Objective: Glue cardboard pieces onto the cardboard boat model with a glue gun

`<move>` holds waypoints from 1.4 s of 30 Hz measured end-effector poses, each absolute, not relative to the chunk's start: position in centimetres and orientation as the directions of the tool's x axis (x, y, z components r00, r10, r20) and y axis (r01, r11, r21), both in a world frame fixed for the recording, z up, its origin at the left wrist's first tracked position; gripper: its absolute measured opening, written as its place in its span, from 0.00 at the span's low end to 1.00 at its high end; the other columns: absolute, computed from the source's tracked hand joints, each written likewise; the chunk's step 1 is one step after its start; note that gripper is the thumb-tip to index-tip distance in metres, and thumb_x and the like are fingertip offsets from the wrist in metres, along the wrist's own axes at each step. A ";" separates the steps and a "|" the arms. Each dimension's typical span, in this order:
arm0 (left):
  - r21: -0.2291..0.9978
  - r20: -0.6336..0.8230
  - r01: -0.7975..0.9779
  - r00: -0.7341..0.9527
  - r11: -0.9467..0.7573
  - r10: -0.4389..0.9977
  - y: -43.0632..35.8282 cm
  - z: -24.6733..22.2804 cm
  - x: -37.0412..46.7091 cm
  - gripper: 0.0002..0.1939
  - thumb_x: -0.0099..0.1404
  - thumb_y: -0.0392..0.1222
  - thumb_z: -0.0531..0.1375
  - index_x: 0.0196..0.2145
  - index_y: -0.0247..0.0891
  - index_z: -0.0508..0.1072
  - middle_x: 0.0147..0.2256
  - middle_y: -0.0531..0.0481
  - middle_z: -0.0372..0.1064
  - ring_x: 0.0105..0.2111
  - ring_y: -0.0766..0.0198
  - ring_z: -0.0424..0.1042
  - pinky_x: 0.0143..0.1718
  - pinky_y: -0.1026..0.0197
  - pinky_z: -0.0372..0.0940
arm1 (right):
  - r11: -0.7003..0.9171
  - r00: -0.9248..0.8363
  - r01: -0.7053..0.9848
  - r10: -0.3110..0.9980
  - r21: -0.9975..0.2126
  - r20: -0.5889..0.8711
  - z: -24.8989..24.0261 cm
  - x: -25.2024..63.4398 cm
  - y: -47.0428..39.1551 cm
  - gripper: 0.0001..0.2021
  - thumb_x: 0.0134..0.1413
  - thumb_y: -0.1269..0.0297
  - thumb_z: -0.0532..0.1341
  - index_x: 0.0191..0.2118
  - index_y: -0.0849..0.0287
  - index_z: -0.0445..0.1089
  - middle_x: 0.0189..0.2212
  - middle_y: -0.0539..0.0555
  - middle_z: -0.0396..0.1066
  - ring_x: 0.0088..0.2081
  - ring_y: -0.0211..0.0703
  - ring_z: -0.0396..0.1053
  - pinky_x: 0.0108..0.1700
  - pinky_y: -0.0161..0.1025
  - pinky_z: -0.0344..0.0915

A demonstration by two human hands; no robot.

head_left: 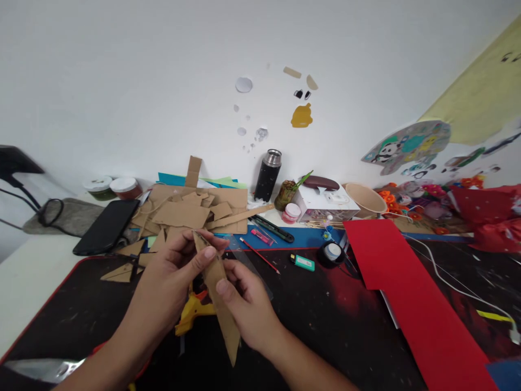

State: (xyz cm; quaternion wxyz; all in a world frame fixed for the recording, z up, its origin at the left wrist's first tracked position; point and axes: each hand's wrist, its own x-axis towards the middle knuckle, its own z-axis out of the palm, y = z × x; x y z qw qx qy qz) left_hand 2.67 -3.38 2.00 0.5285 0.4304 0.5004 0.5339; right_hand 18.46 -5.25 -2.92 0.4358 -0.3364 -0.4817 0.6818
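Observation:
A long, pointed cardboard piece (226, 315) is held between both hands above the dark mat, slanting from upper left down to the right. My left hand (175, 269) grips its upper end, thumb on the face and fingers behind. Around its right edge, at mid-length, my right hand (248, 298) is closed, the thumb pressing on the face. Beneath the hands lies a yellow tool (191, 313) with orange parts, partly covered by them. Small cut cardboard triangles (118, 273) rest on the mat to the left of my left hand.
Cardboard scraps (183, 213) are heaped behind the hands. A black phone (106, 227) lies left. Scissors (49, 369) sit at the lower left. A red pencil (260, 255), a green lighter (303, 262) and a black bottle (267, 176) are beyond; a red sheet (411, 304) lies right.

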 end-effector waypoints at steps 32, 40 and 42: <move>0.804 -0.094 -0.570 0.163 0.172 0.982 -1.9 2.3 1.1 0.18 0.58 0.55 0.77 0.36 0.39 0.86 0.38 0.42 0.87 0.39 0.54 0.85 0.41 0.61 0.79 | -0.860 -0.882 -0.301 0.415 -0.411 -0.222 -5.3 20.2 -4.6 0.49 0.61 0.23 0.48 0.53 0.71 0.75 0.30 0.63 0.81 0.24 0.50 0.80 0.25 0.39 0.75; 0.821 -0.145 -0.544 0.098 0.175 0.985 -1.9 2.9 1.1 0.17 0.54 0.54 0.79 0.32 0.38 0.86 0.34 0.42 0.86 0.35 0.54 0.85 0.37 0.61 0.79 | -0.866 -0.879 -0.278 0.404 -0.417 -0.253 -5.6 20.1 -4.7 0.52 0.60 0.20 0.46 0.52 0.73 0.75 0.29 0.63 0.80 0.25 0.50 0.79 0.27 0.40 0.74; 0.818 -0.146 -0.548 0.094 0.174 0.985 -1.9 3.1 1.2 0.17 0.54 0.53 0.80 0.32 0.38 0.86 0.34 0.42 0.86 0.34 0.55 0.84 0.36 0.61 0.79 | -0.866 -0.880 -0.277 0.403 -0.417 -0.252 -5.6 20.2 -4.7 0.52 0.59 0.20 0.46 0.53 0.73 0.74 0.30 0.63 0.80 0.25 0.51 0.79 0.27 0.40 0.74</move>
